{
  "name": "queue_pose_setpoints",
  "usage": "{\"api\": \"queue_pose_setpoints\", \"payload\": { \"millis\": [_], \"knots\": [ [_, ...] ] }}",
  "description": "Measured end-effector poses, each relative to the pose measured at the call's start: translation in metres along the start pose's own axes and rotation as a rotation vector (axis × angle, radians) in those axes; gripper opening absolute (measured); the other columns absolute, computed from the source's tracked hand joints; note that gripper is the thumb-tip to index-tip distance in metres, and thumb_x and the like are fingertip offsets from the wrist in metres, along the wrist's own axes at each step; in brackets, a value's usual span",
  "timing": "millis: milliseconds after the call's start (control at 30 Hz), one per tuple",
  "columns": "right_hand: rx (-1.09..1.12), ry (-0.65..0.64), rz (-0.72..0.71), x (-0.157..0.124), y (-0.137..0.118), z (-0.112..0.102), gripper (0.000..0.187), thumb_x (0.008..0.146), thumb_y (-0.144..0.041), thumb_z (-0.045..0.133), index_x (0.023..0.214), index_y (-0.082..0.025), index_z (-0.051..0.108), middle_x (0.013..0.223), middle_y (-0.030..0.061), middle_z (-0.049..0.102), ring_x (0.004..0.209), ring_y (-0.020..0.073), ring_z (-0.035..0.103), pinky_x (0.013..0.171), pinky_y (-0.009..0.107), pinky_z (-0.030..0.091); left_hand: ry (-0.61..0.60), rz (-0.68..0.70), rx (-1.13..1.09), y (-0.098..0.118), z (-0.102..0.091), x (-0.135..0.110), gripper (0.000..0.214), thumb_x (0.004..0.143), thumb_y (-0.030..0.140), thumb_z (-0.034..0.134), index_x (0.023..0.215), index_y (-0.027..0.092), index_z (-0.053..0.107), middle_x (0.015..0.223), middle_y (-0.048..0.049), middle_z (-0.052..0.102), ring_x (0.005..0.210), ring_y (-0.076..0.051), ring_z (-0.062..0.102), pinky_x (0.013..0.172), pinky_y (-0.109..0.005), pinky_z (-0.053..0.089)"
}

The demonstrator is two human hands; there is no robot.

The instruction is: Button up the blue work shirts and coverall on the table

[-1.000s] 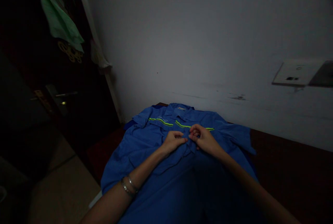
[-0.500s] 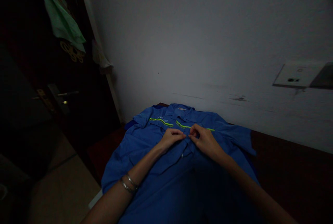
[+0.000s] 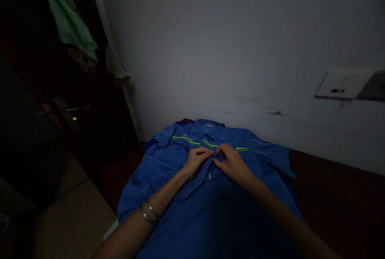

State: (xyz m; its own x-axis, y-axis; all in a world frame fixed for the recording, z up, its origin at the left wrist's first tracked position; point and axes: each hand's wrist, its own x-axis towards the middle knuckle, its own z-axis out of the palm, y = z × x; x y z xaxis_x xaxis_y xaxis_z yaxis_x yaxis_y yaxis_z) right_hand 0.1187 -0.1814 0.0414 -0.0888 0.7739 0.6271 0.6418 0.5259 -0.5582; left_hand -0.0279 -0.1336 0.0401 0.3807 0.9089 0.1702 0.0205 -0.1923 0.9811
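Note:
A blue short-sleeved shirt (image 3: 168,170) with yellow-green stripes across its chest lies spread out, collar toward the wall. My left hand (image 3: 196,159) pinches the front edge of the shirt at mid-chest, thumb against fingers. Close beside it, my right hand (image 3: 231,164) has its thumb and forefinger curled round the same edge, the tips nearly meeting the left fingertips. Whatever small part lies between the fingertips is too dark to make out. Just below the hands, a small pale spot (image 3: 209,176) shows in the front opening.
Under the shirt is a dark reddish-brown surface (image 3: 331,182), set against a pale wall (image 3: 210,50). A wall socket (image 3: 339,84) is at the right. To the left stand a dark door with a handle (image 3: 76,109) and a hanging green cloth (image 3: 70,26). Tiled floor (image 3: 72,223) shows below.
My right hand has shifted slightly left, closer to the left fingertips. My left hand has barely moved, and the pale spot in the shirt opening shows longer now.

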Motion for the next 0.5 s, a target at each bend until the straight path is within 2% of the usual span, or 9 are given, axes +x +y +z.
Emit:
{"api": "queue_pose_setpoints", "payload": {
  "millis": [100, 200, 367, 500],
  "knots": [
    [-0.012, 0.013, 0.008, -0.0010, 0.0015, 0.0027, 0.010, 0.066, -0.010, 0.048, 0.071, -0.018, 0.045, 0.073, 0.0020, 0.050, 0.071, 0.0148, 0.050, 0.065, 0.027, 0.041, 0.016, 0.001, 0.020, 0.0015, 0.0015, -0.0010, 0.033, 0.063, 0.041, 0.065, 0.075, 0.010, 0.068, 0.067, -0.0022, 0.057, 0.052, -0.007, 0.041, 0.046, -0.019, 0.027],
    [0.011, 0.004, 0.043, -0.0019, 0.0033, 0.0042, 0.013, 0.062, -0.006, 0.045, 0.066, -0.018, 0.044, 0.070, 0.0007, 0.051, 0.069, 0.0139, 0.051, 0.065, 0.026, 0.042, 0.010, -0.053, 0.041, 0.0017, 0.0021, -0.0012, 0.038, 0.064, 0.043, 0.063, 0.082, 0.010, 0.067, 0.055, 0.0006, 0.052, 0.047, -0.007, 0.040, 0.043, -0.019, 0.027],
    [0.222, -0.049, 0.280, -0.0023, 0.0052, 0.0021, 0.009, 0.063, -0.012, 0.044, 0.069, -0.018, 0.045, 0.071, -0.0006, 0.051, 0.056, 0.0108, 0.052, 0.043, 0.020, 0.043, 0.043, -0.088, 0.005, -0.0022, 0.0004, 0.0020, 0.037, 0.063, 0.042, 0.064, 0.084, 0.010, 0.064, 0.047, 0.0033, 0.048, 0.039, -0.006, 0.039, 0.038, -0.018, 0.028],
    [0.365, -0.021, 0.355, -0.0009, 0.0064, -0.0003, 0.009, 0.061, -0.016, 0.047, 0.070, -0.018, 0.047, 0.073, -0.0009, 0.053, 0.053, 0.0107, 0.054, 0.039, 0.021, 0.046, 0.070, -0.088, -0.009, -0.0055, -0.0001, 0.0038, 0.032, 0.057, 0.036, 0.068, 0.076, 0.011, 0.062, 0.047, 0.0037, 0.049, 0.038, -0.006, 0.040, 0.037, -0.017, 0.028]
  ]
}}
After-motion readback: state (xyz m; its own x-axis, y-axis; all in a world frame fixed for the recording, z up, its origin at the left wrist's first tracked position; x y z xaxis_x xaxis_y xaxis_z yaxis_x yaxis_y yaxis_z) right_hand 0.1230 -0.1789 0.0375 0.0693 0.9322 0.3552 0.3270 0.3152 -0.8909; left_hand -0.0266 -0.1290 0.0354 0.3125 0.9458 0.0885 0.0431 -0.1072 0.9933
